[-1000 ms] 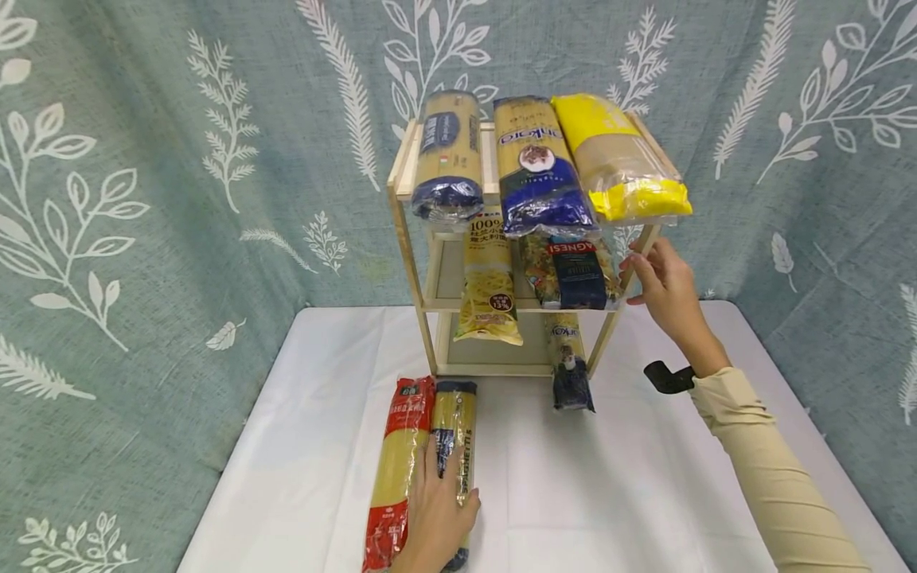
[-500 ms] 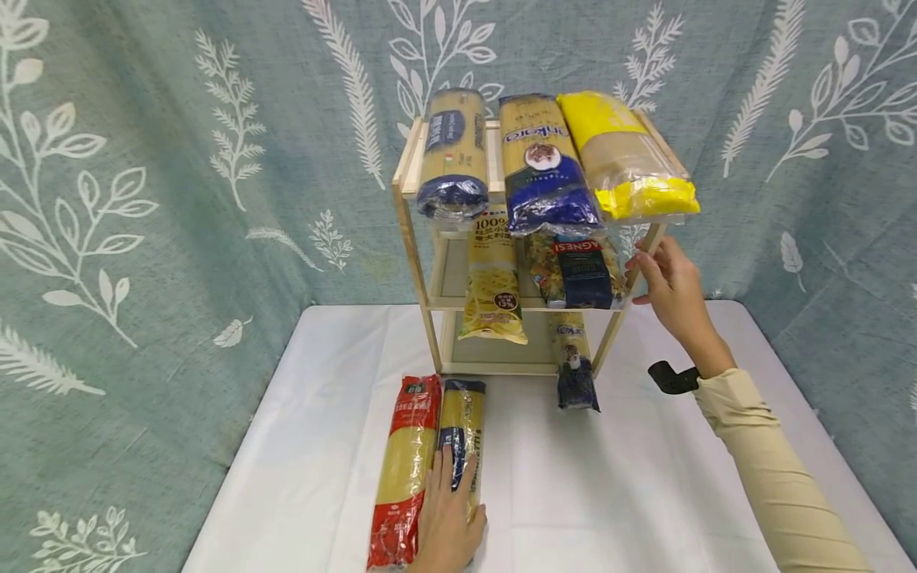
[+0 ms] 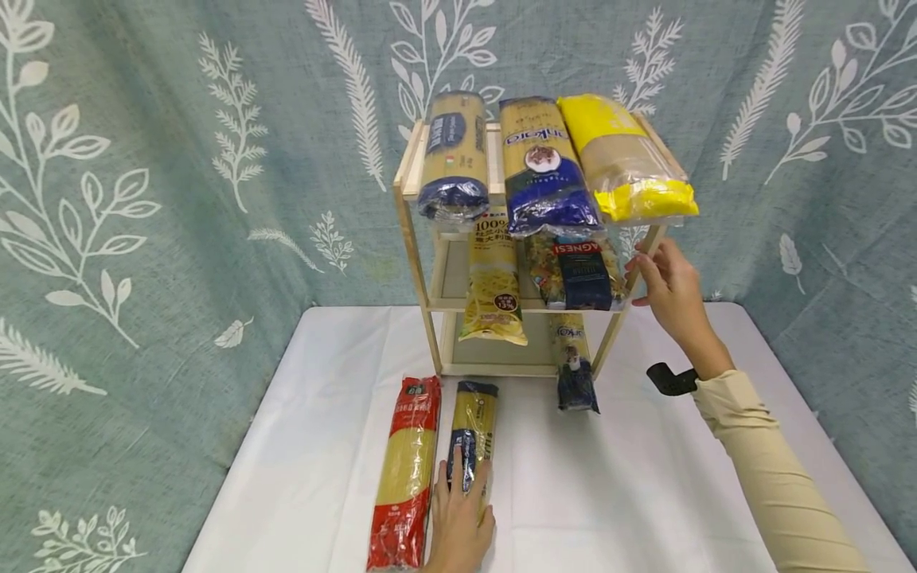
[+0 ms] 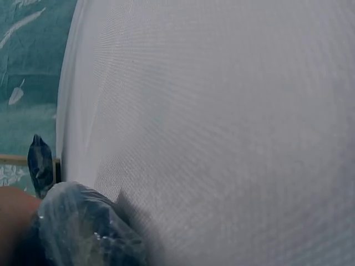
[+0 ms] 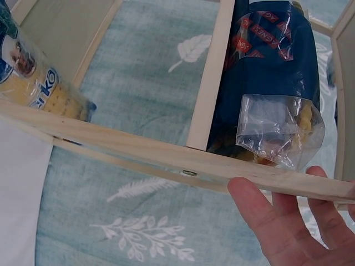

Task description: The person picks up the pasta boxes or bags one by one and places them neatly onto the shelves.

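Observation:
On the white table my left hand (image 3: 462, 525) lies over a blue-ended spaghetti pack (image 3: 474, 414), fingers extended along it and thumb at its right side. The end of that pack (image 4: 83, 227) shows low in the left wrist view. Just left of it lies a red-and-yellow pasta pack (image 3: 404, 469), apart from it. My right hand (image 3: 669, 286) holds the right front post of a wooden rack (image 3: 612, 342). In the right wrist view fingers (image 5: 252, 202) touch the post (image 5: 150, 152), with a dark blue Agnesi pasta bag (image 5: 277, 55) behind it.
Two blue-and-yellow packs (image 3: 453, 155) (image 3: 540, 159) and a yellow-ended pack (image 3: 623, 159) lie on the top shelf. The middle shelf bears a noodle bag (image 3: 494, 278) and the Agnesi bag (image 3: 583, 274). On the lowest level, a spaghetti pack (image 3: 573, 366) sticks out forward.
My left hand has slid the spaghetti pack to the right, widening the gap from the red-and-yellow pack. The right hand stays on the rack post. The head view has shifted slightly.

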Tool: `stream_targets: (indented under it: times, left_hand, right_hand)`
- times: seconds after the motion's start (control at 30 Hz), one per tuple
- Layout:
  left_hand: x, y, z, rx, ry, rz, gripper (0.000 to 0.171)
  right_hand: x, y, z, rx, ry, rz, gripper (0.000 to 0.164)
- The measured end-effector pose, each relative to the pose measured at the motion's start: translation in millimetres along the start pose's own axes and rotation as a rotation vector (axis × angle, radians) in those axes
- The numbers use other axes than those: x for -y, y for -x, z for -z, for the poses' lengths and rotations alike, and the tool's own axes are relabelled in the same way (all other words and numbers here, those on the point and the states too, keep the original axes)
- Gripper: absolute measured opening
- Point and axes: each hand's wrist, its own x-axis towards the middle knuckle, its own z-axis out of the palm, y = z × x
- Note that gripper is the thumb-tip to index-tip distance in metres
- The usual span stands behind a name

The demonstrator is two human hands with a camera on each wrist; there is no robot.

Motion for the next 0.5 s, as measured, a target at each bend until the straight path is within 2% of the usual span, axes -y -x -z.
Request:
stream_targets:
  times: [0.1, 0.33, 0.5]
  left_hand:
    - [0.2, -0.5, -1.1, -0.021, 0.067, 0.007, 0.063]
    - [-1.2, -2.6, 1.1, -0.137, 0.192, -0.004, 0.058]
    - [-4.9, -5.6, 4.4, -0.145, 0.236, 0.049, 0.055]
  right_hand:
    - [-0.8, -0.2, -0.7, 0.001, 0.007, 0.003, 0.030]
    - [-0.7, 0.3, 0.5, -0.004, 0.010, 0.016, 0.030]
    - [-1.2, -0.3, -0.6, -0.004, 0.005, 0.013, 0.029]
